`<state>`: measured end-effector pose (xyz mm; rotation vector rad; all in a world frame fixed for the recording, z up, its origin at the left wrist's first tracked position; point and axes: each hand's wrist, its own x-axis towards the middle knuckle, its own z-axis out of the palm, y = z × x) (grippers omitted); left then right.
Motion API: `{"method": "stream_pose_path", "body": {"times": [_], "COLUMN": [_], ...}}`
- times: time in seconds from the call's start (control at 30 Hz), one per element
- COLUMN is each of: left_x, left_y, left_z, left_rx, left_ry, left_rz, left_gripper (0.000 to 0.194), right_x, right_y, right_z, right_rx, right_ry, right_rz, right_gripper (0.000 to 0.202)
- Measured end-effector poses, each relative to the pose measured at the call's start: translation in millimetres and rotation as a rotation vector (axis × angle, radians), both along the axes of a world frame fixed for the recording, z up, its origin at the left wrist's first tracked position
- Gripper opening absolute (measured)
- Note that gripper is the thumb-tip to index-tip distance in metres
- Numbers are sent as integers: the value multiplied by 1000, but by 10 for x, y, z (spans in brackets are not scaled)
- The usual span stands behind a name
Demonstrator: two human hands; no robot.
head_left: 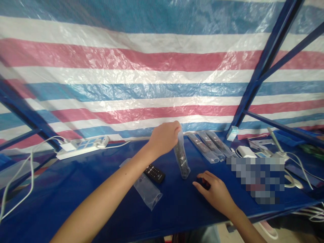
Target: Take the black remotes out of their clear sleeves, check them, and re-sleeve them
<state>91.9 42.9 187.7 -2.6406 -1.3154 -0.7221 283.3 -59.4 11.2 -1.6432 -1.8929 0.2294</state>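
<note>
My left hand pinches the top end of a clear plastic sleeve with a black remote control inside, which hangs down above the blue table. Low over the table to its right is my right hand, its fingers apart and curved, holding nothing that I can see. Under my left forearm lies a bare black remote, partly hidden by the arm. Beside it rests a flat clear sleeve that looks unfilled. Several sleeved remotes lie side by side at the back, right of the held one.
A white power strip with cables stands at the back left of the blue table. A small box, a white adapter and cables are at the right, near a blurred-out patch. Blue metal posts frame a striped tarpaulin.
</note>
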Motion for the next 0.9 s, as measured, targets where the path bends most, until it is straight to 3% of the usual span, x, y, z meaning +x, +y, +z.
{"method": "stream_pose_path", "body": {"times": [0.27,0.4,0.53,0.63,0.7,0.77,0.9], "left_x": [51,7,-214,-575,-871,-1145,-1439], "left_y": [-77,-86,-54,82,240,419,666], "left_z": [322,447,606,684,621,418,-310], "left_rx": [111,130,139,121,70,-37,-422], "left_ry": [-64,-136,-268,-464,-632,-782,-797], "left_rz": [-95,-115,-87,-56,-26,49,153], "left_gripper": [22,21,16,12,12,14,28], "right_x": [-186,-289,-342,-317,-271,-220,-180], "right_y": [167,258,277,266,268,289,386], "right_z": [102,150,151,145,156,181,242], "right_rx": [-109,-123,-102,-99,-110,-132,-170], "right_ry": [-96,-80,-57,-68,-88,-119,-200], "right_rz": [-1,26,20,-22,-47,-70,-84], "right_gripper": [41,26,15,14,15,17,18]}}
